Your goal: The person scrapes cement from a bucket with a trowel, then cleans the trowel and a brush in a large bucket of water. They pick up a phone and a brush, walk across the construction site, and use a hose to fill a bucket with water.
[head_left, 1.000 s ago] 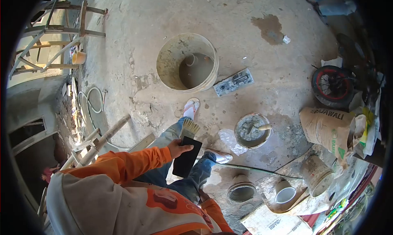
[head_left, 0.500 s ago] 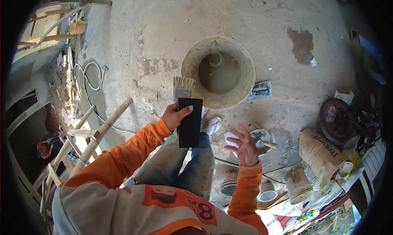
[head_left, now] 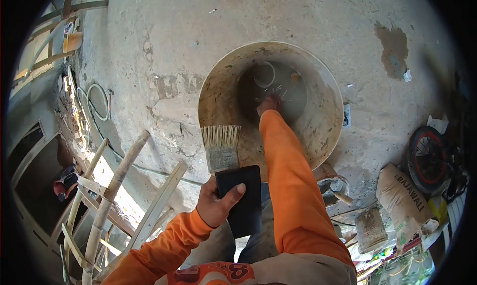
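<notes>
My left hand [head_left: 218,201] is closed around a flat black rectangular thing [head_left: 246,198], thumb across its face. It also grips a wide brush [head_left: 221,147] whose pale bristles point away from me; the brush's handle is hidden behind the black thing. My right hand [head_left: 269,105] reaches deep into a large round tub [head_left: 325,86], at the surface of the murky water [head_left: 248,94] in the bottom. Splashes show around it, and its fingers are hidden. A pale round-rimmed container [head_left: 264,75] and a small orange-brown bit [head_left: 295,76] lie in the water near that hand.
A bucket [head_left: 334,178] with a wooden-handled tool stands right of the tub, partly behind my sleeve. A float [head_left: 347,115] lies beside the tub. Further right are a sack [head_left: 403,198] and a small bicycle [head_left: 428,158]. Wooden poles [head_left: 119,176] and a hose [head_left: 99,99] are at left.
My right hand, previously spread in the air over the bucket at right, is now down in the tub's water. My left hand holds the same things, lower in view. The tub appears larger.
</notes>
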Demonstrator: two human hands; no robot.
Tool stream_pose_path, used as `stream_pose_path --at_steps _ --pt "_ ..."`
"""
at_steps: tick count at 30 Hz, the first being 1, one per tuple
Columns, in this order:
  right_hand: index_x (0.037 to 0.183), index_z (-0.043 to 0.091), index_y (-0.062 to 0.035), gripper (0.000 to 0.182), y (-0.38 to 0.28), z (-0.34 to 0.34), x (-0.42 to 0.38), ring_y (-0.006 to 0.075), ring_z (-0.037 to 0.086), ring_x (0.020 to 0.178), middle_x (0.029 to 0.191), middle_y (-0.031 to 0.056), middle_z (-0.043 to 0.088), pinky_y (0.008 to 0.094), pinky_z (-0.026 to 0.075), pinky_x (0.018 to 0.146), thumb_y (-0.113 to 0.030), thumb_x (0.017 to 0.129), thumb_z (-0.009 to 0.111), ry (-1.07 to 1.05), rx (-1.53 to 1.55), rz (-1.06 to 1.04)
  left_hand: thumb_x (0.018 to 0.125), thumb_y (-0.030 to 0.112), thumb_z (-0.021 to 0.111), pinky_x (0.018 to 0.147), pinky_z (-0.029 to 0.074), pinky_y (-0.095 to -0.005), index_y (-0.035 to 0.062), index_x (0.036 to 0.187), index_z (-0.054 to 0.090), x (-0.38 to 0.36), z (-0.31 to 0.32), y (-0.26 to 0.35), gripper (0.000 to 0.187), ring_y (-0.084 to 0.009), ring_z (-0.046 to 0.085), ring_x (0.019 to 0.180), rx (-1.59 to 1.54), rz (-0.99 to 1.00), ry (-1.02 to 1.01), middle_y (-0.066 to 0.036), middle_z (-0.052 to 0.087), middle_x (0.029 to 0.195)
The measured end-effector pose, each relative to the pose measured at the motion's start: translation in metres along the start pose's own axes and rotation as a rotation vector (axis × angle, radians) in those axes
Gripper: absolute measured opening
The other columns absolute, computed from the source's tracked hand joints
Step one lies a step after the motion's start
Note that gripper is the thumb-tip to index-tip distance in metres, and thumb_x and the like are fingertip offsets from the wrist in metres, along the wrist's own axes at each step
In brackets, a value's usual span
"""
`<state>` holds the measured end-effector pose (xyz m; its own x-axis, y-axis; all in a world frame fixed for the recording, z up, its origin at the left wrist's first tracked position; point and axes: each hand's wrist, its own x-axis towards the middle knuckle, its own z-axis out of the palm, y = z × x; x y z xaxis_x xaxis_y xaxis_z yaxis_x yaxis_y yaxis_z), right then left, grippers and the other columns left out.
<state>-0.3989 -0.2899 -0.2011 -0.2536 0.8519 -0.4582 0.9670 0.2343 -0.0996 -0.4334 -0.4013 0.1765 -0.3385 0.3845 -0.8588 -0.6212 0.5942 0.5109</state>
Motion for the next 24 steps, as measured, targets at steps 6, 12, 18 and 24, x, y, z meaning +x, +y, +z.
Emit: stream_pose_path --at_steps 6,12,18,24 --pt "0.121 0.041 -0.0086 0.061 -0.008 0.002 -0.004 0.0308 0.035 0.124 0.126 0.0196 0.043 0.0398 0.036 0.098 -0.009 0.066 0.067 -0.422 0.774 0.442 0.084 0.016 0.062 0.070 0.049 -0.0247 -0.0012 0.106 0.053 -0.008 0.000 -0.004 0.030 -0.0108 0.059 0.077 -0.018 -0.060 0.022 -0.006 0.063 0.086" --pt "0.118 0.045 -0.0107 0.053 -0.035 -0.025 0.005 0.0270 0.025 0.129 0.129 0.0131 0.041 0.0413 0.028 0.099 -0.010 0.068 0.062 -0.314 0.172 -0.015 0.083 0.017 0.063 0.070 0.048 -0.0247 -0.0022 0.105 0.053 -0.012 0.001 -0.009 0.031 -0.0106 0.059 0.077 0.007 -0.015 0.049 -0.006 0.063 0.087" --pt "0.127 0.045 -0.0235 0.047 -0.006 -0.009 -0.011 0.0271 0.029 0.126 0.136 0.0076 0.038 0.0515 0.021 0.101 -0.024 0.081 0.050 -0.385 -0.193 -0.473 0.082 0.017 0.064 0.070 0.048 -0.0245 -0.0023 0.104 0.053 -0.018 0.003 -0.005 0.031 -0.0106 0.059 0.077 -0.029 -0.064 0.058 -0.007 0.063 0.088" --pt "0.130 0.044 -0.0240 0.046 0.003 -0.049 0.003 0.0229 0.026 0.131 0.137 0.0043 0.038 0.0578 0.016 0.102 -0.033 0.085 0.046 -0.748 -0.597 -0.469 0.082 0.015 0.063 0.070 0.048 -0.0243 -0.0022 0.105 0.053 -0.017 0.011 0.007 0.030 -0.0109 0.059 0.077 0.008 -0.059 0.039 -0.007 0.062 0.089"
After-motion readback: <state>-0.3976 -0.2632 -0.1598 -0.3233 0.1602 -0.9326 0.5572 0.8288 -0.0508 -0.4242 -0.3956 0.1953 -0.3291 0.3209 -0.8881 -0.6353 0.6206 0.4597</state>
